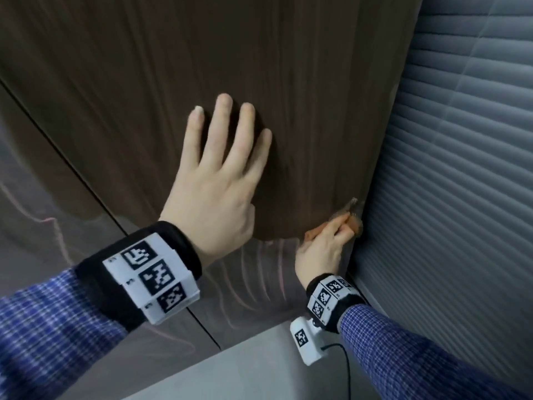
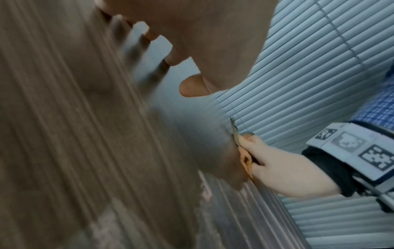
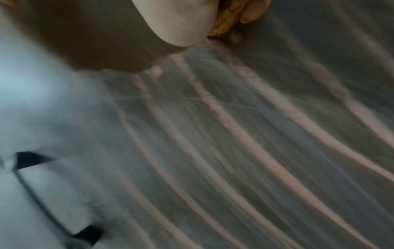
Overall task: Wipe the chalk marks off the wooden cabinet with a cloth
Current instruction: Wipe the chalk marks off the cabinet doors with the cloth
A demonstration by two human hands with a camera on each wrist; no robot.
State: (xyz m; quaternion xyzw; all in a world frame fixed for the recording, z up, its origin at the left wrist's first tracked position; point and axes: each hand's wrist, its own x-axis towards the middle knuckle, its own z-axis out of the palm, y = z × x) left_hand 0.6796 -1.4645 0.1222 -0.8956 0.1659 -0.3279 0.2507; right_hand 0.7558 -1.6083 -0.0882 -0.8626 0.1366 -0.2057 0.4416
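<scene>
A dark wooden cabinet door (image 1: 178,53) fills the head view. Its upper part is clean dark wood; the lower part is hazy with pink chalk marks (image 1: 259,284), seen close as curved pink lines (image 3: 245,134) in the right wrist view. My left hand (image 1: 222,157) lies flat on the door, fingers straight and spread. My right hand (image 1: 326,246) grips an orange cloth (image 1: 353,222) against the door's right edge, low down. The left wrist view shows the cloth (image 2: 245,160) pinched under the right hand's fingers (image 2: 262,151).
Grey slatted blinds (image 1: 461,168) stand right beside the cabinet's right edge. A seam (image 1: 86,177) divides this door from another chalk-hazed panel on the left. Below is a pale grey floor (image 1: 230,370). A black cable (image 1: 346,365) hangs from the right wrist camera.
</scene>
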